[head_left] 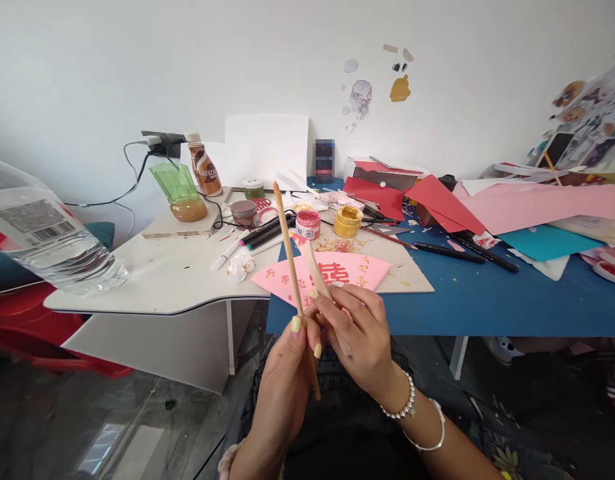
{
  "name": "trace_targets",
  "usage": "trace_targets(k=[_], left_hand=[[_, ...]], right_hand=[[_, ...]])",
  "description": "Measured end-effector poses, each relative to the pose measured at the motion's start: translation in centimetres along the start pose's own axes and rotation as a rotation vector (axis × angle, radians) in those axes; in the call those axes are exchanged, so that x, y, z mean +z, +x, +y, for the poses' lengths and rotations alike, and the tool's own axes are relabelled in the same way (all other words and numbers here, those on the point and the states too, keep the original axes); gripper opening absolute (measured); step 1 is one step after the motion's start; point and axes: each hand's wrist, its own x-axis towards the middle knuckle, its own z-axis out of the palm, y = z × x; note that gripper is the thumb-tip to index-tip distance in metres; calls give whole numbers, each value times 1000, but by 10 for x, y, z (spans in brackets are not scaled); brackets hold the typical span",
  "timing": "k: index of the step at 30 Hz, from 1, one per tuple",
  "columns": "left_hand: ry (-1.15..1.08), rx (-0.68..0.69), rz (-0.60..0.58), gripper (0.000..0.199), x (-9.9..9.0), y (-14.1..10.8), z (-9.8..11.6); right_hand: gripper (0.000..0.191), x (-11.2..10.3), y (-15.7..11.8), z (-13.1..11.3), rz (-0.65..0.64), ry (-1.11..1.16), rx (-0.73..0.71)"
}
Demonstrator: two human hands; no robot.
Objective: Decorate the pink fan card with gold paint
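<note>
My left hand (287,373) is closed around a long thin wooden stick (288,253), held upright with its tapered, orange-brown tip at the top. Between the fingers of my right hand (360,330) is a flat, pale wooden stick (316,268) with red colour on its upper end. The two hands are close together in front of the table edge. Just beyond them lies a pink fan-shaped paper (360,267) with a large red character and smaller orange-red marks. Behind it stand an open jar of red paint (308,227) and an open jar of yellow paint (348,222).
A large clear water bottle (42,233) leans in from the left. A green-topped cup (180,193) and a brown drink bottle (204,167) stand at the back left. Pens (267,232) and crumpled tissue (240,267) lie nearby. Coloured papers (547,207) pile up right.
</note>
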Motion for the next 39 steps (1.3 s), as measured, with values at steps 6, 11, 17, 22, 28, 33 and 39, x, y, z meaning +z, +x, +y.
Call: trace_targets(k=[6, 11, 17, 22, 28, 33, 39], left_hand=[[32, 54, 31, 36, 5, 1, 3], [147, 61, 74, 37, 3, 2, -2], [417, 156, 123, 33, -7, 2, -4], [573, 303, 124, 32, -8, 2, 7], [818, 282, -83, 29, -8, -2, 4], [827, 429, -134, 31, -14, -3, -4], [771, 383, 118, 8, -36, 4, -7]], right_hand=[[51, -3, -2, -2, -69, -18, -34], [53, 0, -1, -5, -116, -6, -67], [55, -4, -2, -10, -171, 116, -82], [59, -15, 1, -2, -121, 228, -72], [44, -10, 8, 14, -132, -57, -151], [22, -8, 13, 22, 30, -86, -149], [15, -20, 16, 49, 156, -100, 118]])
